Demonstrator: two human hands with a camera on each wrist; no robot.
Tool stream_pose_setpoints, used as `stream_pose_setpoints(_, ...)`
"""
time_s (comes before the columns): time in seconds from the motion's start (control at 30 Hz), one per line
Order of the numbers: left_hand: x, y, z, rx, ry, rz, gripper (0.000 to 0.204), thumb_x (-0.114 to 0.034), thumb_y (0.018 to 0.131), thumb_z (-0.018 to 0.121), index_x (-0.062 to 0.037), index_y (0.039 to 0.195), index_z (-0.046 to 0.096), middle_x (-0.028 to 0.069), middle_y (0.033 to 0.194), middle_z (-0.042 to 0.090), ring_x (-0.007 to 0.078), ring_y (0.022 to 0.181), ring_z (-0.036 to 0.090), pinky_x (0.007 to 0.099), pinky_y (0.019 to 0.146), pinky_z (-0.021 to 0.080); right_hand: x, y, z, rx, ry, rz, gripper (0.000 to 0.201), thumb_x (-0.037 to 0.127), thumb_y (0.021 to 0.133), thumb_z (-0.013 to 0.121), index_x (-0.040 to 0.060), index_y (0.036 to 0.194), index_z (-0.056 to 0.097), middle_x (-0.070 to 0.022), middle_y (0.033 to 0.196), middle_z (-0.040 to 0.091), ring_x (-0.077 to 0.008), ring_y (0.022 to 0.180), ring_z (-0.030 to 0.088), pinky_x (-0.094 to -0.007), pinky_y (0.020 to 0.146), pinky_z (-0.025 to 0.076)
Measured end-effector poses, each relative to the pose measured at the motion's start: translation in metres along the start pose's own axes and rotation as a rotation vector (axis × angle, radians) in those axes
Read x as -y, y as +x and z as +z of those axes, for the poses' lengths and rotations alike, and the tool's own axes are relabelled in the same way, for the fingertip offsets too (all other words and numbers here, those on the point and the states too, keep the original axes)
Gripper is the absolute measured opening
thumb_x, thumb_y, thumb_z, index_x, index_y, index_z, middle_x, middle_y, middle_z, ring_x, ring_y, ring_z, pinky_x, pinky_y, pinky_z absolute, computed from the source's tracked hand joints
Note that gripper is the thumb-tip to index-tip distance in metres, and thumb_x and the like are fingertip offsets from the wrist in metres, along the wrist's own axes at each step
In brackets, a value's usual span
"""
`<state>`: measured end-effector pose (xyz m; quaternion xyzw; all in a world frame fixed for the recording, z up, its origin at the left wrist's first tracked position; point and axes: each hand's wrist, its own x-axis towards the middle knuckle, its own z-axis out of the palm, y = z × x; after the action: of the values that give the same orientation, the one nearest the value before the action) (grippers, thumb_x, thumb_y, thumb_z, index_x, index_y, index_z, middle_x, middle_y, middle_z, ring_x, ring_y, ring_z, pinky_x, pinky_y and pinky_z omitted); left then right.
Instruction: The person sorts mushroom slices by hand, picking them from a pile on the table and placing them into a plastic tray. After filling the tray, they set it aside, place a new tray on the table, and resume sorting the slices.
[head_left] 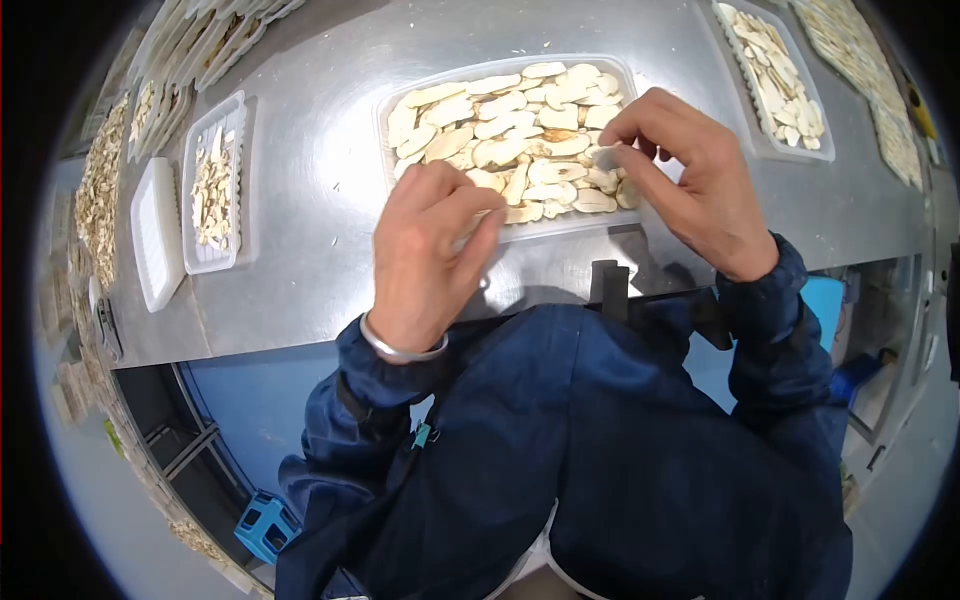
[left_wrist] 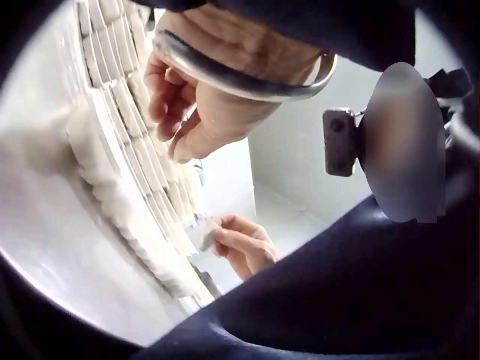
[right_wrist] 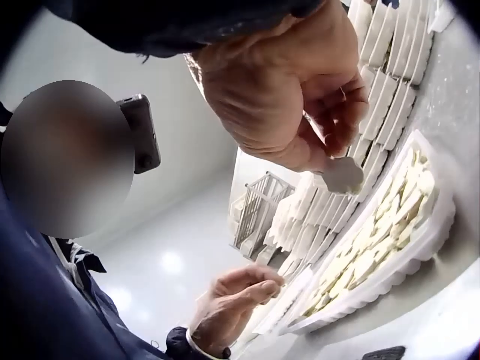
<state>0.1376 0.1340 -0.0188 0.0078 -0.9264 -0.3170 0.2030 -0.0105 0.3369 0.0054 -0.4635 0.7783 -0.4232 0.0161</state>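
Observation:
A clear plastic tray [head_left: 383,150] on the metal table holds rows of pale mushroom slices [head_left: 545,172]. My right hand [head_left: 700,180], over the tray's right side, pinches one thin mushroom slice [right_wrist: 343,175] between thumb and fingertips. My left hand [head_left: 425,255] hovers at the tray's near left edge, its fingers curled and thumb close to the index finger; no slice shows in its grasp. A bracelet [left_wrist: 225,79] circles the left wrist.
On the left stand a smaller tray [head_left: 240,185] of mushroom pieces and a white tray [head_left: 157,235]. Another filled tray [head_left: 820,145] lies at the right. Stacked trays [head_left: 205,45] rise at the back left. The metal table's [head_left: 270,310] near edge runs along my body.

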Motion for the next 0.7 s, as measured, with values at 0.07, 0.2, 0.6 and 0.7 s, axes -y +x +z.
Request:
stream_pose_setpoints(0.07, -0.005, 0.008, 0.008, 0.062, 0.006, -0.003, 0.012, -0.002, 0.074, 0.074, -0.0029, 0.086, 0.07, 0.0086, 0.081, 0.058, 0.0264, 0.08, 0.055, 0.0353, 0.07, 0.044, 0.002, -0.001, 0.005, -0.005, 0.012, 0.042, 0.01, 0.004, 0.085, 0.063, 0.0016, 0.094, 0.065, -0.0124, 0.081, 0.06, -0.0277, 0.069, 0.06, -0.0357, 0.063, 0.047)
stream_pose_setpoints(0.2, -0.008, 0.015, 0.014, 0.145, 0.042, -0.012, 0.009, -0.003, 0.072, 0.072, -0.0047, 0.081, 0.069, 0.0082, 0.08, 0.055, 0.0285, 0.081, 0.054, 0.0391, 0.073, 0.044, 0.003, -0.004, 0.015, -0.042, 0.037, 0.056, 0.012, 0.002, 0.085, 0.061, 0.0016, 0.097, 0.062, -0.0141, 0.082, 0.062, -0.0313, 0.071, 0.062, -0.0384, 0.065, 0.049)
stream_pose_setpoints(0.6, -0.002, 0.017, 0.014, 0.225, 0.074, -0.019, 0.007, -0.004, 0.073, 0.071, -0.0039, 0.078, 0.067, 0.0081, 0.08, 0.056, 0.0282, 0.083, 0.056, 0.0394, 0.077, 0.044, -0.001, -0.004, 0.022, 0.009, -0.06, -0.047, 0.012, -0.003, 0.085, 0.057, 0.0008, 0.096, 0.06, -0.015, 0.085, 0.063, -0.0351, 0.08, 0.063, -0.0423, 0.071, 0.051)
stream_pose_setpoints(0.7, 0.0, 0.018, 0.016, 0.22, 0.066, -0.006, 0.008, -0.004, 0.073, 0.072, -0.0035, 0.078, 0.066, 0.0086, 0.079, 0.057, 0.0288, 0.082, 0.057, 0.0388, 0.075, 0.045, -0.001, -0.004, 0.023, 0.014, -0.056, -0.043, 0.012, -0.003, 0.085, 0.057, 0.0009, 0.096, 0.06, -0.0149, 0.086, 0.063, -0.0349, 0.081, 0.064, -0.042, 0.071, 0.051)
